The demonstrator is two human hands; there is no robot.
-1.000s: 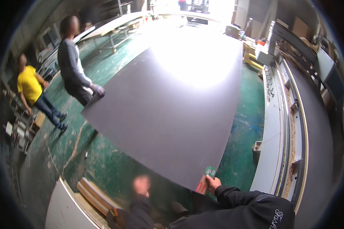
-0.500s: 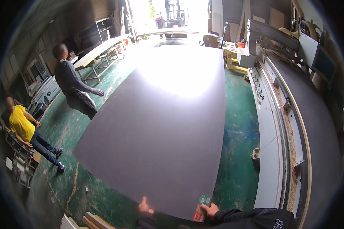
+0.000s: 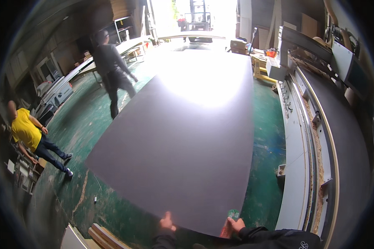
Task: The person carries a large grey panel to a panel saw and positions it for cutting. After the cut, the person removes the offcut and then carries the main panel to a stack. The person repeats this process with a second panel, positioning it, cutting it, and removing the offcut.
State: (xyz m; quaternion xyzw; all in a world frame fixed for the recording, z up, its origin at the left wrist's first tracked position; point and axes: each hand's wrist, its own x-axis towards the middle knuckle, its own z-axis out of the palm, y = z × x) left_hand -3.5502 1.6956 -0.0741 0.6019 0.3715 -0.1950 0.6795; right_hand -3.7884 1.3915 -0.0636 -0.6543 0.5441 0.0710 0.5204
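Over green floor: large dark glossy panel, glare-lit.

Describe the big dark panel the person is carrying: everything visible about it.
The panel is a large, flat rectangular sheet, dark grey-brown and smooth, with bright glare on its far half. It looks like coated board. It is held roughly level above the green floor, stretching away from the person. The left hand and right hand grip its near edge, thumbs on top. A long machine bed runs along its right side, apart from it.
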